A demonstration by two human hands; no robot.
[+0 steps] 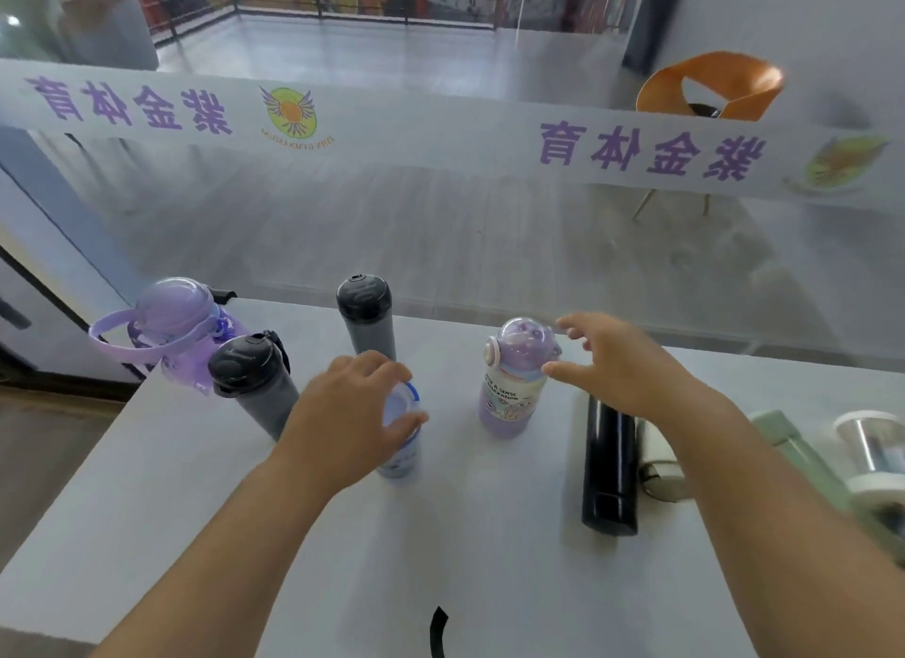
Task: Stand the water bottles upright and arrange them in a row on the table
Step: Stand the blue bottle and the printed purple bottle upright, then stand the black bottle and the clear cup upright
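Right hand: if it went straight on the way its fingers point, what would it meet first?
Probably the small purple bottle, at its domed lid: it stands upright just ahead of the right hand. Depth is uncertain from one view.

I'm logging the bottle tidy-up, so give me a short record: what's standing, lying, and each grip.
Standing: purple handled plastic jug; short grey black-lidded bottle; tall grey black-capped bottle; clear blue-rimmed bottle; purple dome-lidded cartoon bottle
Lying: black cylindrical flask; pale green bottle
Left grip: holds the clear bottle's top
Right grip: open, beside the cartoon bottle
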